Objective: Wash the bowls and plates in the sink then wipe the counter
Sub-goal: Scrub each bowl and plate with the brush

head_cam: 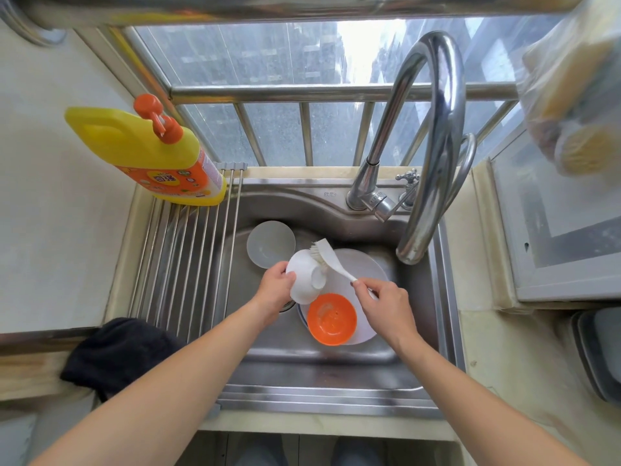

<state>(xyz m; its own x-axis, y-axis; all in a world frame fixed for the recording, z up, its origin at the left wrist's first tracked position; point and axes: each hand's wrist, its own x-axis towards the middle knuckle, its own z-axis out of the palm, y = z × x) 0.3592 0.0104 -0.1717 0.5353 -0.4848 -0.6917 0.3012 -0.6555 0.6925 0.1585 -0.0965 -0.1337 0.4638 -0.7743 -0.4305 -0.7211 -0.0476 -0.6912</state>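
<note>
1. I am watching a white bowl [304,277] being held tilted over the middle of the steel sink [336,361], its foot ring turned toward the right and its glossy outside facing up.
2. My left hand [277,290] is gripping that bowl at its rim, fingers curled round the left edge (thumb on the near side).
3. My right hand [383,306] is pinching the handle of a white dish brush [331,260], and its bristles are resting on the bowl's upper side, away from both sets of fingers.
4. I am counting three bowls: the white one, an orange bowl [332,319] sitting open side up toward the near edge of the basin, and a translucent grey bowl [270,243] lying at the far left corner.
5. At least one white plate [366,267] is lying flat under the orange bowl; I cannot tell whether more are stacked beneath.
6. A yellow detergent bottle [158,153] is standing on the roll-up rack [181,264] at the sink's left edge.
</note>
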